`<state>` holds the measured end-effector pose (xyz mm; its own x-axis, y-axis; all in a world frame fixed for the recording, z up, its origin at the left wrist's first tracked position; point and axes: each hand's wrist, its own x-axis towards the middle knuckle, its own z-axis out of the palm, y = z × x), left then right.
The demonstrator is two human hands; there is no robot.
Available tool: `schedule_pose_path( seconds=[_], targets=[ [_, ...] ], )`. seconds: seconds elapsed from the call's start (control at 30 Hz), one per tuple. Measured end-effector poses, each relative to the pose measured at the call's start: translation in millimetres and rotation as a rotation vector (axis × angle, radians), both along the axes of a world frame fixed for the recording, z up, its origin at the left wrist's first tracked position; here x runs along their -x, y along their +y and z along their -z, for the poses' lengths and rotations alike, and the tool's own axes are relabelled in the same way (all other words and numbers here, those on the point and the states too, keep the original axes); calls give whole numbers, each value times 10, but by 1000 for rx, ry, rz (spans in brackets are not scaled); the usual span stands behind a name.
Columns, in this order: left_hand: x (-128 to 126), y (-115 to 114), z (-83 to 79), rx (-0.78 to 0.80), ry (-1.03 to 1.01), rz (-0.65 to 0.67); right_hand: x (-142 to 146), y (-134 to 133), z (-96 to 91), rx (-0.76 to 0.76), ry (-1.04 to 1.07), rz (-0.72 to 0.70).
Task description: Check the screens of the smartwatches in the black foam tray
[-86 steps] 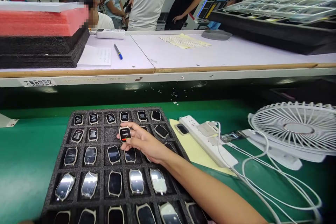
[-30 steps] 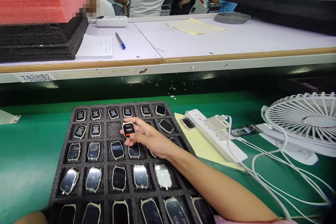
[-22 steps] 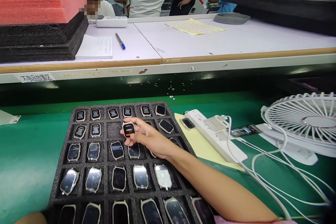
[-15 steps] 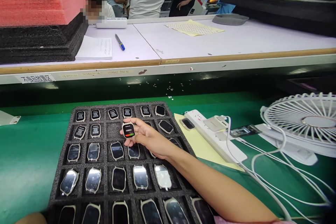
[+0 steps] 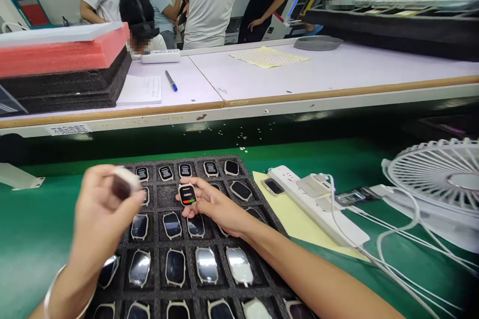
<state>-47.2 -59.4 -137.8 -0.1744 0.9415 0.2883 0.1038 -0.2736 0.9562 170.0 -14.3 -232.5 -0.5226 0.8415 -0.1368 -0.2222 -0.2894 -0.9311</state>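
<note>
My right hand [image 5: 217,208] holds a strapless smartwatch [image 5: 187,193] between thumb and fingers, its lit screen showing a red and green bar. It is above the black foam tray [image 5: 160,196], beside a vacant compartment. Raised over the tray's upper left is my left hand [image 5: 99,209], its fingers closed on a second smartwatch [image 5: 126,182], pale-rimmed and dark-faced, smeared by motion. Several more watches lie in the compartments; those in the far row, such as the lit watch [image 5: 184,170], show white text. My left hand and forearm hide the tray's left side.
Right of the tray, a power strip [image 5: 318,204] with plugs and white cables lies partly on yellow paper [image 5: 295,227]. A single watch [image 5: 274,186] and a white fan [image 5: 441,184] are nearby. Foam sheets [image 5: 56,79] and a pen [image 5: 171,81] rest on the shelf; people stand beyond.
My left hand has come up from the lower left edge and now holds a blurred watch. My right hand keeps its watch in nearly the same place. The view has shifted slightly.
</note>
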Motion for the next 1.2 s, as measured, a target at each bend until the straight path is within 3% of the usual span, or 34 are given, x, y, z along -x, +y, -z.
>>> schedule_pose_path(
  seconds=[0.1, 0.2, 0.3, 0.5, 0.63, 1.2],
  targets=[
    [-153, 158, 183, 163, 88, 224, 5, -17, -9, -21, -1, -4],
    [-222, 269, 371, 219, 124, 270, 11, -22, -6, -33, -6, -10],
    [-215, 308, 462, 227, 29, 293, 16, -19, -2, -38, -1, -8],
    [-194, 327, 410, 371, -180, 364, 14, -6, -5, -26, 1, -12],
    [-189, 343, 395, 384, -253, 367, 10, -10, -7, -36, -11, -11],
    [-192, 365, 455, 347, -153, 306, 14, -18, -53, -8, 43, 64]
  ],
)
